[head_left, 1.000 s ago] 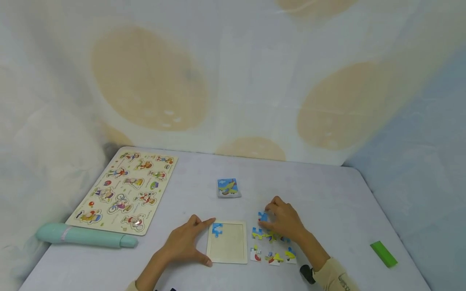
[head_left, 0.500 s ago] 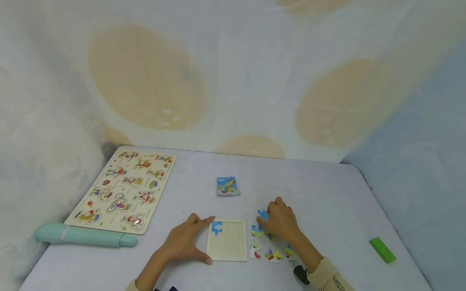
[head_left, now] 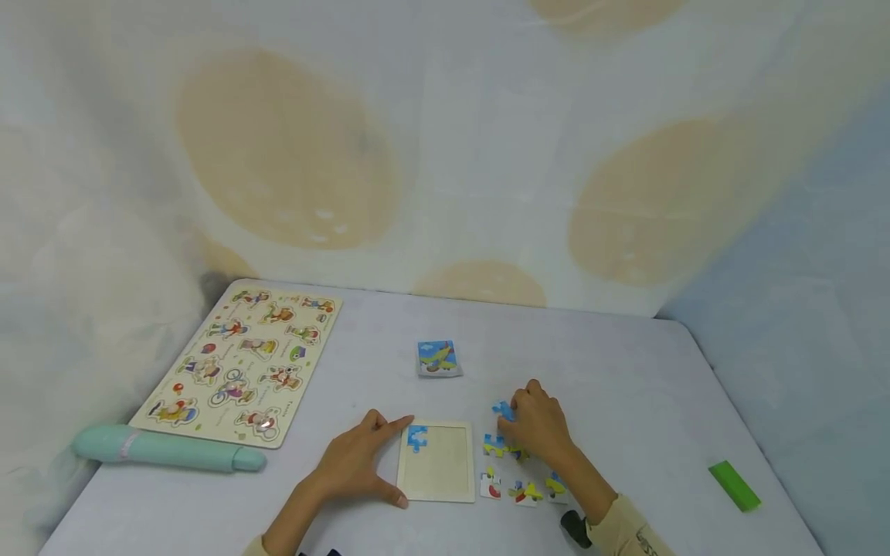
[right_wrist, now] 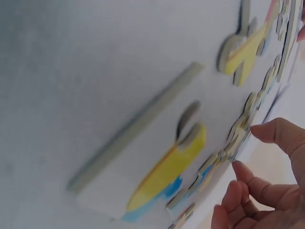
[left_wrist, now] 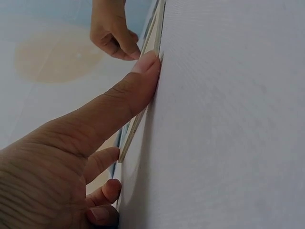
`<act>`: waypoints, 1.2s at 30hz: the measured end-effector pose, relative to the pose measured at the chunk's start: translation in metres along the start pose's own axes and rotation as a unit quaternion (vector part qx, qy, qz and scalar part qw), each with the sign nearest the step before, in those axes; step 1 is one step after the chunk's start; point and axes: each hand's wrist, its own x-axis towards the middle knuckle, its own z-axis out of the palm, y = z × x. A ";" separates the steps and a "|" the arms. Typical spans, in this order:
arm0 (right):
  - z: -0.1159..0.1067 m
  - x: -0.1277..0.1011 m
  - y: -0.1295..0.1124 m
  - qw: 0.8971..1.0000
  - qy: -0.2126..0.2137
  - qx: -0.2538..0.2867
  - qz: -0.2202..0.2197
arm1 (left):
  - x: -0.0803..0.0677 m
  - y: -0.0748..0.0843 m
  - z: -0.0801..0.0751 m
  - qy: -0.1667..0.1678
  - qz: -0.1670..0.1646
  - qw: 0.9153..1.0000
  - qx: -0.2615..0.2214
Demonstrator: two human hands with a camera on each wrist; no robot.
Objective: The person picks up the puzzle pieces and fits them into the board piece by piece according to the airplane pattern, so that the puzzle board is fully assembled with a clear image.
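While the left hand (head_left: 354,463) braces the puzzle tray (head_left: 436,463) with straight fingers, the right hand (head_left: 538,425) pinches a blue piece (head_left: 502,410) just right of the tray; lifting it flat avoids dragging the loose pieces (head_left: 518,488). From the left wrist, the thumb (left_wrist: 128,95) presses the tray's edge (left_wrist: 143,102), which should keep it from sliding. From the right wrist, curled fingertips (right_wrist: 276,133) touch pieces (right_wrist: 176,167) lying flat.

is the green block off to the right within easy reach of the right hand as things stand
Probably yes. The right hand pinches a blue puzzle piece, and only bare table lies between it and the green block.
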 end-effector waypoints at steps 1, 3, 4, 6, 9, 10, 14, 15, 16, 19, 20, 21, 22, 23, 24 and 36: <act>0.000 0.000 0.000 1.000 -0.004 -0.001 0.000 | 0.000 0.000 0.000 0.000 0.000 1.000 -0.001; -0.001 0.001 0.002 1.000 -0.013 -0.005 0.000 | 0.000 0.000 0.000 -0.001 -0.002 1.000 -0.001; -0.002 0.002 0.003 1.000 -0.018 -0.006 -0.002 | 0.000 0.001 0.000 -0.001 -0.002 1.000 -0.001; -0.004 0.004 0.005 1.000 -0.025 -0.008 -0.010 | 0.000 0.001 0.000 -0.002 -0.003 1.000 -0.001; -0.005 0.006 0.008 0.999 -0.025 -0.008 -0.032 | 0.000 0.001 0.000 -0.002 -0.001 1.000 0.000; -0.006 0.006 0.010 0.999 -0.021 -0.008 -0.041 | 0.000 0.001 -0.001 -0.003 -0.001 1.000 -0.001; -0.004 0.005 0.013 0.998 0.000 -0.005 -0.066 | 0.000 0.001 -0.001 -0.002 0.001 1.000 -0.002; -0.003 0.005 0.013 0.997 0.006 -0.001 -0.071 | 0.000 0.001 -0.001 -0.002 0.002 1.000 -0.002; -0.003 0.003 0.012 0.997 0.012 0.005 -0.075 | 0.000 0.001 -0.001 -0.001 0.001 1.000 -0.001; -0.002 0.000 0.010 0.995 0.029 0.028 -0.095 | 0.000 0.001 -0.001 -0.001 0.000 1.000 0.001; -0.002 -0.001 0.009 0.993 0.035 0.038 -0.105 | 0.000 0.001 -0.001 -0.002 -0.002 1.000 0.001; -0.002 -0.001 0.007 0.991 0.041 0.048 -0.116 | 0.000 0.001 -0.001 -0.003 -0.002 1.000 0.001; -0.002 -0.002 0.006 0.989 0.045 0.056 -0.129 | 0.000 0.001 -0.001 -0.003 -0.003 1.000 0.001; -0.001 -0.002 0.005 0.987 0.049 0.062 -0.142 | 0.000 0.001 -0.001 -0.003 -0.003 1.000 0.001; -0.001 -0.002 0.003 0.984 0.052 0.066 -0.156 | 0.000 0.001 -0.001 -0.003 -0.003 1.000 0.001; 0.005 -0.005 -0.024 0.977 0.052 0.046 -0.202 | -0.001 0.004 -0.002 -0.003 -0.008 1.000 0.000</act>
